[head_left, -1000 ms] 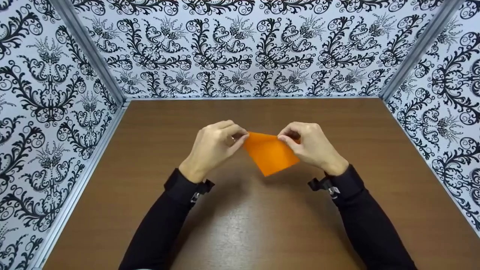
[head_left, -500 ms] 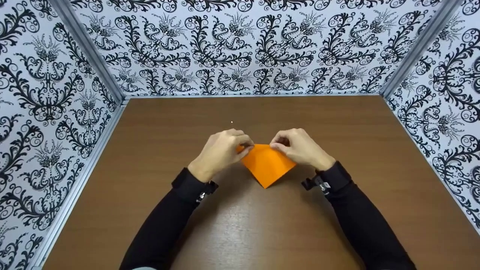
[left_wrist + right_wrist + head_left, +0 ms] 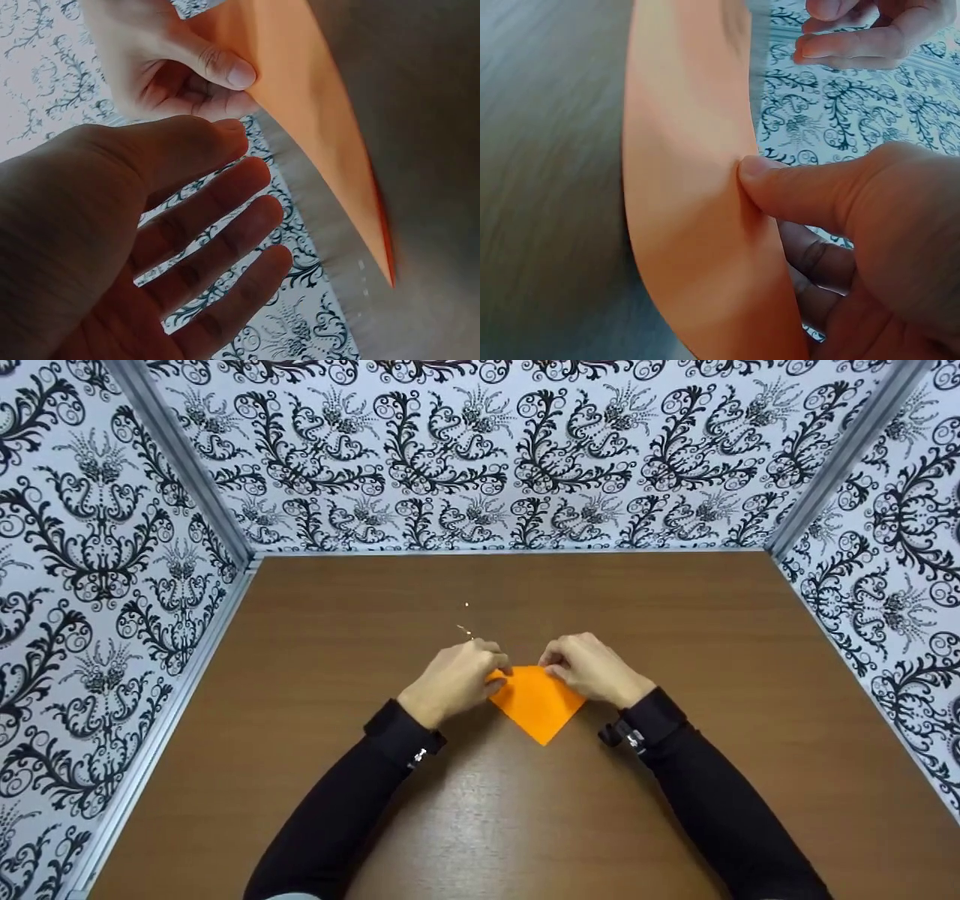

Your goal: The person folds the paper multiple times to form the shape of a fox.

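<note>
A sheet of orange paper (image 3: 541, 705) lies close over the table, one corner pointing toward the person. In the left wrist view the paper (image 3: 315, 112) bends, and a darker orange edge shows along its far side. My right hand (image 3: 596, 667) pinches the top edge; in the right wrist view its thumb (image 3: 761, 176) presses on the paper's face. My left hand (image 3: 465, 675) is at the paper's upper left corner. Its fingers (image 3: 225, 236) are spread and relaxed in the left wrist view, and a gap shows between them and the paper.
The brown wooden table (image 3: 300, 607) reaches to a patterned wall (image 3: 450, 442) at the back, with patterned side walls in grey frames. Small bright specks (image 3: 466, 604) show on the table beyond the left hand. Both wrists carry black bands with cameras.
Both hands and the paper have come down and nearer to the person. The hands moved closer together, the paper now lies flatter, and the left fingers have loosened from its edge.
</note>
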Motion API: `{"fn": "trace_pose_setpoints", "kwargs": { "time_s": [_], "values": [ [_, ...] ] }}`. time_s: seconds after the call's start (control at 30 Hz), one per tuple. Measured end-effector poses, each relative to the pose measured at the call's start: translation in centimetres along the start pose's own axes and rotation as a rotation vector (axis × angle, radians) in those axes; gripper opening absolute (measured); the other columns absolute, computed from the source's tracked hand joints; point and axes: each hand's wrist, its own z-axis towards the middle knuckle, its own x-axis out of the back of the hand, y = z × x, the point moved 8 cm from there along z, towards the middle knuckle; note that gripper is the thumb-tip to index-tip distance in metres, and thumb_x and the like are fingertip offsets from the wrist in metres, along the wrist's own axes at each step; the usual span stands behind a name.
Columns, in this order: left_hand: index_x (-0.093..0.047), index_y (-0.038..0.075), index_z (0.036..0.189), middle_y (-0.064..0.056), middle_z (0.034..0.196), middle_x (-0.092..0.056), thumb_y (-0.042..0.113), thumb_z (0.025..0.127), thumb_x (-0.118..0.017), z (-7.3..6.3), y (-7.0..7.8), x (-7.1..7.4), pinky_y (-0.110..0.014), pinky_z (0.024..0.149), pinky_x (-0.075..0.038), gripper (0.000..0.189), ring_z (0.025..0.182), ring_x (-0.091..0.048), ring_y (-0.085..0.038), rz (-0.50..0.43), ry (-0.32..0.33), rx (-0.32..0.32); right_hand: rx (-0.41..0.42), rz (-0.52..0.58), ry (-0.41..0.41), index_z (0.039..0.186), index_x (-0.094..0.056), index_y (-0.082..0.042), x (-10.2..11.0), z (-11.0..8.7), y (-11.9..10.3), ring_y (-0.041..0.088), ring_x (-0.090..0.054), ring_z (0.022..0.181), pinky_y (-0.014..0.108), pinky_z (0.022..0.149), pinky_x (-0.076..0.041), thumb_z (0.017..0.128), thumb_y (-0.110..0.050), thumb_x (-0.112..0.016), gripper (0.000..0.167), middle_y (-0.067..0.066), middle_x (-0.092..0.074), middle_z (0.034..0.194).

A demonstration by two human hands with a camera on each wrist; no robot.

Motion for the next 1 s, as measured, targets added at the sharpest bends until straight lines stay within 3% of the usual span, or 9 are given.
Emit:
{"fn": "trace_pose_setpoints", "kwargs": {
  "time_s": [0.2,0.37,1.0],
  "values": [
    [-0.090,0.005,0.117,-0.013,0.115,-0.088,0.011,0.107,-0.089,0.1,-0.5,-1.7,-0.044,0.096,-0.074,0.012,0.107,-0.084,-0.033,-0.027,-0.051,0.004,-0.013,-0.033,-0.020,0.121,-0.090,-0.008,-0.8,0.0,0.5,0.030,-0.078,0.104,0.051,0.099,-0.071,0.112,-0.012,-0.081,0.013,0.013,-0.088,0.116],
    [-0.089,0.006,0.110,-0.012,0.108,-0.086,0.009,0.109,-0.085,0.3,-0.8,-2.4,-0.042,0.093,-0.073,0.005,0.102,-0.083,-0.031,0.001,-0.049,-0.015,0.015,-0.060,-0.009,0.121,-0.090,-0.009,-0.9,0.1,0.4,0.030,-0.077,0.102,0.049,0.096,-0.070,0.112,-0.012,-0.082,0.013,0.013,-0.086,0.114],
    [-0.090,0.004,0.103,-0.015,0.101,-0.081,0.000,0.108,-0.081,0.5,-1.1,-3.2,-0.045,0.088,-0.071,0.012,0.093,-0.077,-0.033,-0.047,-0.019,-0.041,0.011,-0.079,0.029,0.123,-0.090,-0.013,0.4,-0.8,0.0,0.031,-0.078,0.109,0.052,0.099,-0.070,0.110,-0.016,-0.085,0.014,0.010,-0.081,0.119]
  ]
}}
